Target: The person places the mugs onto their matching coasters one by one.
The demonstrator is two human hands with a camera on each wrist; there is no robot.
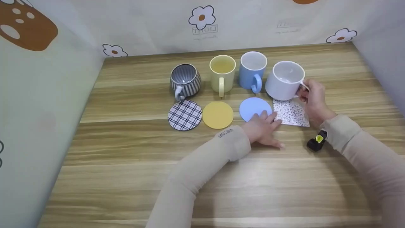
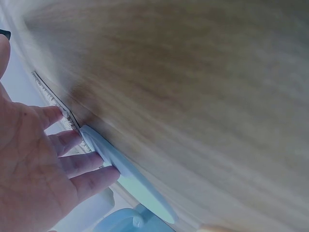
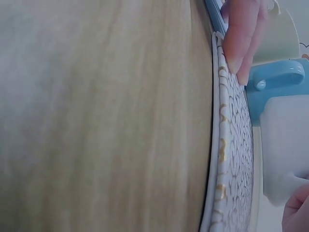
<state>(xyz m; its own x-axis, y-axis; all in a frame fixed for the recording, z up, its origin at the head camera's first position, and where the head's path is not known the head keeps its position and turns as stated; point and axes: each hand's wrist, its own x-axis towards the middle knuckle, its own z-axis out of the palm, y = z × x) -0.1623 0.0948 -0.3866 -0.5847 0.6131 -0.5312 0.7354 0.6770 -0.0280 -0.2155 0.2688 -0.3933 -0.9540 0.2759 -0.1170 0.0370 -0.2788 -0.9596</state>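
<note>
With its fingers around the handle, my right hand (image 1: 314, 99) grips the white mug (image 1: 282, 82), tilted a little above the back of a square patterned coaster (image 1: 290, 112). In the right wrist view the white mug (image 3: 286, 145) shows beside that coaster (image 3: 234, 159). My left hand (image 1: 262, 129) lies with fingers spread, fingertips touching the round blue coaster (image 1: 253, 106) and the near left edge of the square one. The left wrist view shows these fingers straight over the blue coaster (image 2: 140, 186). A blue mug (image 1: 251, 72) stands behind the blue coaster.
Left of these stand a yellow mug (image 1: 222, 74) and a grey striped mug (image 1: 186, 80). A yellow round coaster (image 1: 218, 115) and a plaid round coaster (image 1: 185, 115) lie before them. A patterned wall (image 1: 152, 28) borders the wooden table (image 1: 126, 158) at the back.
</note>
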